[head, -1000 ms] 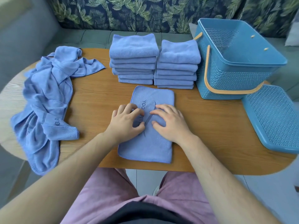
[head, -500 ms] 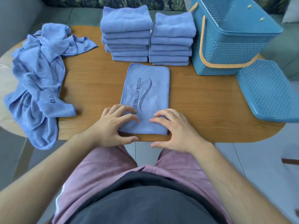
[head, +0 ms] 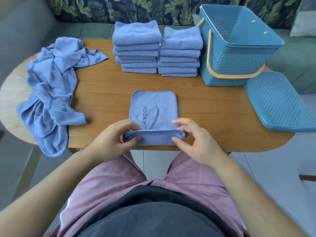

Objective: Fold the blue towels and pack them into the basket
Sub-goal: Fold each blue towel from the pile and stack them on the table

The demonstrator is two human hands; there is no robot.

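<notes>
Head camera is looking down at the counter [head: 106,93]. My left grip [head: 109,142] and my right grip [head: 193,141] are both pinching the near end of one blue towel [head: 153,106] and holding it up, rolled over a little, ready to fold away from me. This towel is lying in the middle, close to the counter's near edge.

A left stack [head: 136,48] and a right stack [head: 181,52] of folded towels are sitting at the back, side by side. A messy pile [head: 49,93] is waiting on the left, and part of it is drooping over the edge. The basket [head: 230,65] is standing just beside the right stack, and I am seeing no towels in it. Its lid [head: 277,103] is poking past the right edge.

I am thinking lots of folding is done, some is left, and packing is not started. Bare wood is showing between my towel and the stacks, giving room to fold.
</notes>
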